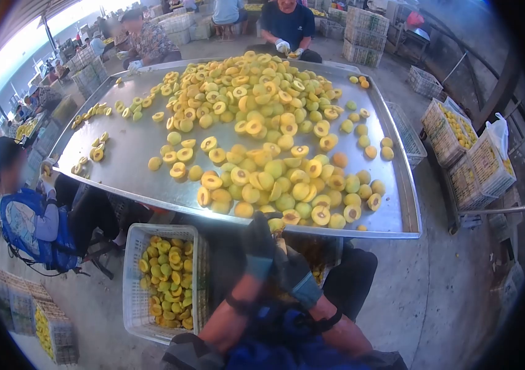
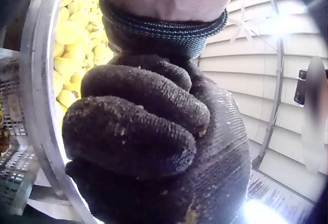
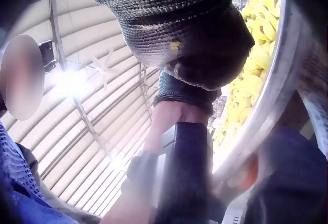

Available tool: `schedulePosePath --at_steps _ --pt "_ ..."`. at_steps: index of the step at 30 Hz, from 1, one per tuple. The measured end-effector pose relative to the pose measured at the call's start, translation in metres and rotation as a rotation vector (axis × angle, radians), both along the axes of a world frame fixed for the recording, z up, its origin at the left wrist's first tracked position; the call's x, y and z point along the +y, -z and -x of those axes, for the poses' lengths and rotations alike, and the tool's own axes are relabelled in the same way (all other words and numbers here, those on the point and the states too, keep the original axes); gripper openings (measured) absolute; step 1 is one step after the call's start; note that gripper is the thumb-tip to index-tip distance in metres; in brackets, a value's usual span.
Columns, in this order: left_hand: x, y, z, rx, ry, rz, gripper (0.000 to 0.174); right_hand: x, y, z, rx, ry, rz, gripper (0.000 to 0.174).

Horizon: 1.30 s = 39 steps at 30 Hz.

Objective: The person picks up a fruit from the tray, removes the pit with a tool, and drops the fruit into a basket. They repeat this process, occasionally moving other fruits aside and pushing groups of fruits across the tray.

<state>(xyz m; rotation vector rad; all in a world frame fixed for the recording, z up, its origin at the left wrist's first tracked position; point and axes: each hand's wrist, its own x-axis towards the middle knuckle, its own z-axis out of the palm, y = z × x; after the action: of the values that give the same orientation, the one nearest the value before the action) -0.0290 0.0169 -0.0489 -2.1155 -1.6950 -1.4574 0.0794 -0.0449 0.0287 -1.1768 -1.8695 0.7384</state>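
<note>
Both hands wear dark knitted gloves and meet at the near edge of a metal table (image 1: 151, 185). My left hand (image 1: 259, 238) grips a yellow fruit (image 1: 276, 226); its curled fingers (image 2: 133, 137) fill the left wrist view, which hides the fruit. Just beside it, my right hand (image 1: 291, 266) is curled round a thin tan tool (image 1: 281, 243), only partly visible. In the right wrist view the right hand (image 3: 189, 34) shows its glove back, with the tool hidden. Halved and whole yellow fruits (image 1: 262, 176) are heaped beyond the hands.
A white crate (image 1: 129, 283) of fruit halves stands below the table at left. Another container is partly hidden under my right arm. A person in blue (image 1: 28, 225) sits at left, another (image 1: 287, 28) across the table. Fruit crates (image 1: 478, 172) stand at right.
</note>
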Motion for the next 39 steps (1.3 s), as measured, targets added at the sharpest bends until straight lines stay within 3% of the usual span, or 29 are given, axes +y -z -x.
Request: schedulePosePath --at_steps 1,5,7,9,12,14,15,19,21,22,24,25,27,28,30,32,35,39 --pt "-0.004 -0.024 -0.002 0.106 -0.069 -0.153 0.073 0.000 0.000 0.001 0.017 0.009 -0.038 0.032" --pt "0.002 -0.027 0.006 0.008 0.141 -0.179 0.072 -0.003 0.000 0.002 0.072 0.008 0.013 0.025" --pt "0.005 -0.020 0.010 0.001 0.214 -0.147 0.072 0.003 0.012 0.003 0.005 -0.010 -0.176 0.023" --pt "0.005 -0.029 0.008 -0.040 0.285 -0.184 0.070 -0.005 -0.007 0.000 0.049 -0.050 -0.015 0.022" --pt "0.005 -0.070 -0.003 -0.160 0.213 -0.276 0.025 -0.004 -0.006 -0.009 0.123 -0.134 -0.001 0.017" --pt "0.009 -0.074 -0.003 0.011 0.126 -0.483 0.032 -0.009 0.000 -0.017 0.174 -0.144 0.261 0.021" --pt "0.008 -0.074 -0.001 0.055 0.141 -0.471 0.042 -0.012 0.001 -0.022 0.196 -0.120 0.548 0.028" --pt "0.008 -0.046 0.003 -0.373 0.422 0.067 0.020 -0.008 -0.008 -0.032 0.339 -0.178 0.889 0.026" --pt "0.003 -0.056 0.002 -0.604 0.423 0.277 0.021 -0.005 -0.006 -0.027 0.370 -0.179 0.590 0.017" --pt "-0.001 -0.063 0.000 -0.621 0.395 0.279 0.024 -0.002 0.001 -0.019 0.325 -0.183 0.265 0.024" --pt "-0.005 -0.076 -0.004 -0.647 0.351 0.284 0.032 0.000 0.000 -0.017 0.400 -0.188 0.255 0.040" --pt "-0.004 -0.076 -0.005 -0.628 0.356 0.242 0.031 -0.004 -0.006 -0.022 0.515 -0.196 0.581 0.041" --pt "-0.003 -0.078 -0.007 -0.586 0.364 0.159 0.029 -0.009 -0.006 -0.033 0.729 -0.259 0.998 0.037" --pt "-0.003 -0.080 -0.007 -0.571 0.402 0.145 0.029 -0.009 0.001 -0.039 0.834 -0.321 1.083 0.030" --pt "-0.002 -0.084 -0.008 -0.539 0.478 0.117 0.029 -0.007 0.024 -0.050 1.189 -0.532 1.354 0.026" --pt "-0.001 -0.082 -0.008 -0.497 0.538 0.114 0.029 -0.003 0.040 -0.052 1.704 -0.839 1.705 0.030" --pt "0.005 -0.068 -0.011 -0.317 0.543 0.015 0.023 -0.006 0.011 -0.056 1.467 -0.827 1.473 0.031" --pt "0.002 -0.057 -0.016 -0.155 0.444 -0.061 0.024 -0.010 0.009 -0.060 1.253 -0.452 1.350 0.032"
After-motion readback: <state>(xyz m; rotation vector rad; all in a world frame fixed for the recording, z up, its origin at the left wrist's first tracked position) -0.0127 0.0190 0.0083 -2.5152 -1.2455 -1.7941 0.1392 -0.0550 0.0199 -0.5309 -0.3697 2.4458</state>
